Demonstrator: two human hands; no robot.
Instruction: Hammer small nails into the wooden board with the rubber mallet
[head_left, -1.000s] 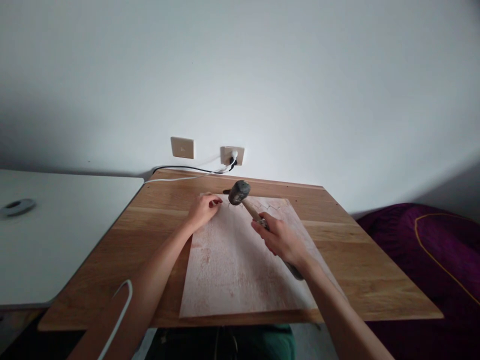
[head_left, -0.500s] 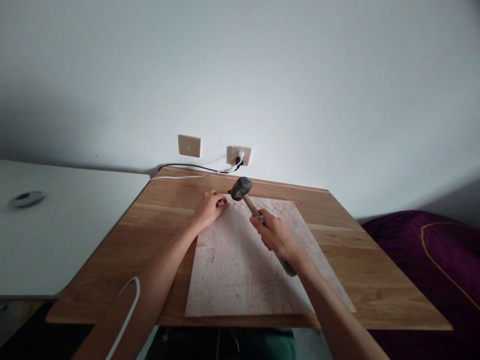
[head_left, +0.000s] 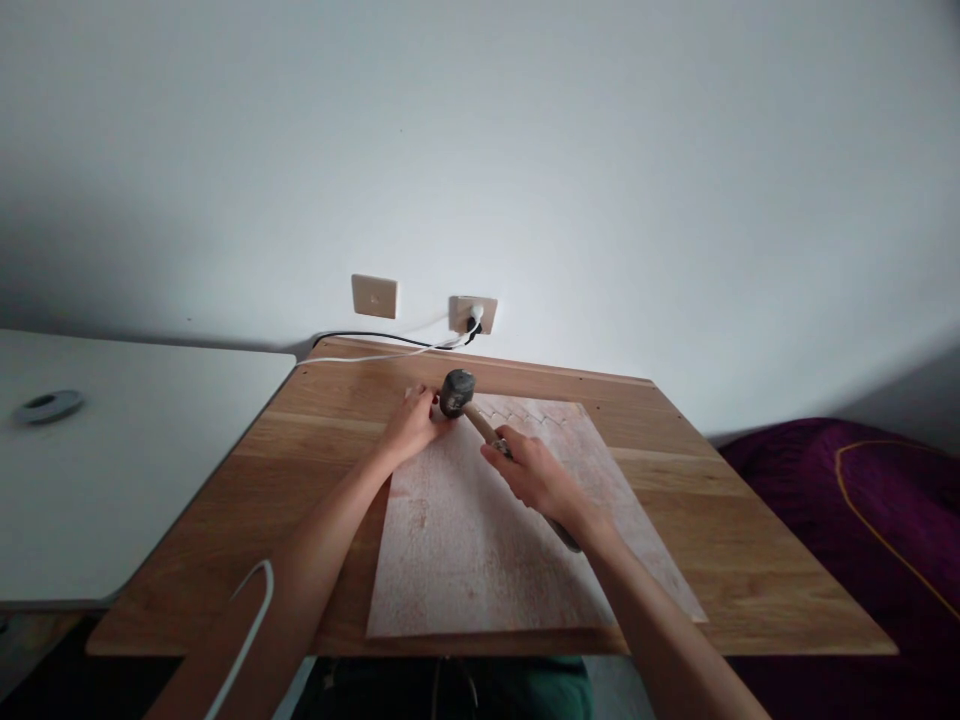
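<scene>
The left hand (head_left: 415,422), fingers (head_left: 427,393) half curled, hold unclear, is at eleven o'clock on the pale, rust-streaked board (head_left: 480,550), beside the dark-headed mallet (head_left: 457,393) slanting toward eleven, handle (head_left: 481,423) clenched in the right hand (head_left: 531,468).

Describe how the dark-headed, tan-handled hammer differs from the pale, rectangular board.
The hammer slants in the right hand; the board lies flat on the brown wooden table. The hammer is narrow; the board is broad. The hammer's head is dark; the board is whitish with reddish patches.
</scene>
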